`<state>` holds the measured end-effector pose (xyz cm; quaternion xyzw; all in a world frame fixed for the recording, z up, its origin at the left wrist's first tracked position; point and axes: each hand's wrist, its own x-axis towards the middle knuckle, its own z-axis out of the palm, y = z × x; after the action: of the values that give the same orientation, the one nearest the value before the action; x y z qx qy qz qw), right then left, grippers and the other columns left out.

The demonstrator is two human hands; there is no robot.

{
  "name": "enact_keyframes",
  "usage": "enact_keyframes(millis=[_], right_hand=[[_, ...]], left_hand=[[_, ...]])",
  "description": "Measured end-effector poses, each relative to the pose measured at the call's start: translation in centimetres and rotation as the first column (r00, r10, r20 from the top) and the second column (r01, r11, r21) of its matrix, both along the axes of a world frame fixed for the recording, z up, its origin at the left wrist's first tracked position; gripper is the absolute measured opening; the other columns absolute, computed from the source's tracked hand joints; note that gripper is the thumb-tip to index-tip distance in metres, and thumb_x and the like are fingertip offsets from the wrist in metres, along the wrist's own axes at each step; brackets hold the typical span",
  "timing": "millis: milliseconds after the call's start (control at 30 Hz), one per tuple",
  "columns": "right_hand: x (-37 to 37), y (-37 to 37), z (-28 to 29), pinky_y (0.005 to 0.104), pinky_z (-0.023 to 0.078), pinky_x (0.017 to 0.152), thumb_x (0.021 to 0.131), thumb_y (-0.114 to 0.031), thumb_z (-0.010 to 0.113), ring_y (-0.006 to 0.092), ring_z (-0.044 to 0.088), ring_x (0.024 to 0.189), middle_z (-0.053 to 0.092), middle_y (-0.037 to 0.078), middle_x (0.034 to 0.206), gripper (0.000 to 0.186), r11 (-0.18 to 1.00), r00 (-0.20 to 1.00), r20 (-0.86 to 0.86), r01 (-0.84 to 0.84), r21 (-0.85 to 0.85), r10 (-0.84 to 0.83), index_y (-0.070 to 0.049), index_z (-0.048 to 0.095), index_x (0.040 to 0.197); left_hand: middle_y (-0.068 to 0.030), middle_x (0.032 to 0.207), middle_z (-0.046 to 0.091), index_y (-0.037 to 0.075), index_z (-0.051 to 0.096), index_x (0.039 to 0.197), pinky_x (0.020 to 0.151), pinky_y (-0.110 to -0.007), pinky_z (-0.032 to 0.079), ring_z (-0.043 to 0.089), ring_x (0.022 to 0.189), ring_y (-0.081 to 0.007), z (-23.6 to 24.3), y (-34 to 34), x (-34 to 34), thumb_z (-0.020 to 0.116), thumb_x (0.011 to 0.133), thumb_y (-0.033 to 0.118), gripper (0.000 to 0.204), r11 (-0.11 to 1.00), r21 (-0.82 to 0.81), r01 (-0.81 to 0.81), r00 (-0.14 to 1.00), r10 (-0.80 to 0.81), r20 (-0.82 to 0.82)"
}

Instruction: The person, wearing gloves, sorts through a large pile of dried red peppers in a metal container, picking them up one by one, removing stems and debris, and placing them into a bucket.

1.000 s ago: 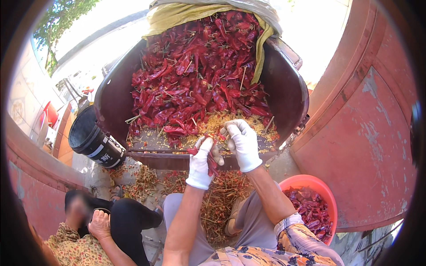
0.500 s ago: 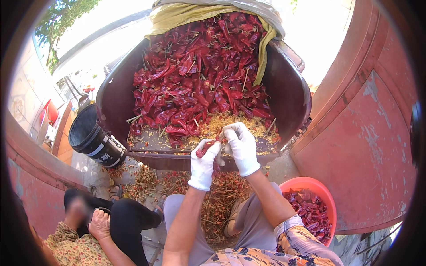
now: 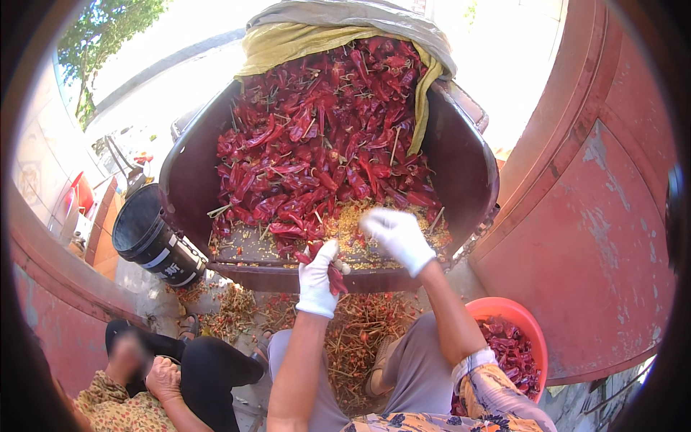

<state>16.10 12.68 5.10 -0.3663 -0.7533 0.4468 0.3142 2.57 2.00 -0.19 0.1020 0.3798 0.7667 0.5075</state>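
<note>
1 black bucket [image 3: 152, 234], pink basin [image 3: 535, 333], peppers [image 3: 317, 155]

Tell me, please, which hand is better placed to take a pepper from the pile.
Probably the right hand: it is farther forward, with no pepper visible in it; the left hand grips red pepper.

An outdoor yard or gateway, shown by a gate-like, scuffed red metal panel [image 3: 604, 252], a pale tiled wall [image 3: 39, 155] and a leafy green tree [image 3: 108, 39].
</note>
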Motion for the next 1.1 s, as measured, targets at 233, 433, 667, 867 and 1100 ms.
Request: enact_keyframes(millis=[233, 433, 667, 867, 1100], right_hand=[[-3.3, 7.9, -3.4, 0.0449, 0.052, 0.070, 0.087, -0.029, 0.065, 0.0366, 0.064, 0.081, 0.061, 0.016, 0.095, 0.024, 0.726, 0.794, 0.410, 0.057, 0.686, -0.449, -0.009, 0.057, 0.098], [-4.7, 6.2, -4.8, 0.0465, 0.052, 0.068, 0.084, -0.027, 0.067, 0.0371, 0.065, 0.081, 0.058, 0.016, 0.100, 0.029, 0.757, 0.857, 0.284, 0.171, 0.630, -0.430, -0.010, 0.056, 0.105], [-3.5, 7.9, -4.0, 0.0459, 0.051, 0.070, 0.085, -0.022, 0.063, 0.0361, 0.063, 0.080, 0.060, 0.014, 0.097, 0.016, 0.758, 0.881, 0.209, 0.220, 0.614, -0.425, -0.013, 0.059, 0.096], [-1.1, 1.4, -0.3, 0.0407, 0.050, 0.070, 0.086, -0.020, 0.063, 0.0331, 0.065, 0.079, 0.066, 0.015, 0.084, 0.015, 0.931, 0.986, 0.159, -0.006, 0.365, -0.056, -0.008, 0.062, 0.095], [0.6, -2.0, 0.2, 0.0268, 0.045, 0.058, 0.089, -0.015, 0.063, 0.0075, 0.055, 0.062, 0.061, 0.004, 0.072, 0.015, 0.971, 0.985, -0.057, -0.150, 0.185, 0.163, -0.004, 0.064, 0.099]], left_hand=[[-0.0003, 0.074, 0.059, 0.011, 0.063, 0.097, 0.049, -0.026, 0.050, 0.055, 0.056, -0.0092, 0.5, 1.4, 0.7, 0.062, 0.093, 0.015, 0.006, 1.000, 0.025, 0.008, 1.000, -0.008, 0.004], [-0.0050, 0.078, 0.062, 0.006, 0.063, 0.107, 0.047, -0.025, 0.051, 0.056, 0.054, -0.0088, -0.5, 0.9, 0.4, 0.062, 0.091, 0.015, 0.019, 1.000, -0.004, -0.014, 0.993, 0.014, -0.117], [-0.0030, 0.085, 0.063, 0.005, 0.062, 0.110, 0.049, -0.026, 0.053, 0.057, 0.057, -0.0083, 0.5, 1.6, 1.4, 0.059, 0.094, 0.012, 0.018, 0.999, 0.035, -0.008, 0.994, 0.012, -0.113], [-0.0104, 0.134, 0.056, 0.004, 0.056, 0.130, 0.070, -0.024, 0.055, 0.064, 0.103, -0.0143, 1.8, 0.3, 1.0, 0.058, 0.087, -0.005, 0.044, 0.934, 0.279, -0.222, 0.463, 0.353, -0.813], [-0.0153, 0.136, 0.054, 0.002, 0.059, 0.119, 0.091, -0.029, 0.049, 0.059, 0.115, -0.0225, 1.6, 0.3, 0.8, 0.062, 0.082, -0.008, 0.038, 0.974, 0.218, -0.066, 0.280, 0.228, -0.933]])
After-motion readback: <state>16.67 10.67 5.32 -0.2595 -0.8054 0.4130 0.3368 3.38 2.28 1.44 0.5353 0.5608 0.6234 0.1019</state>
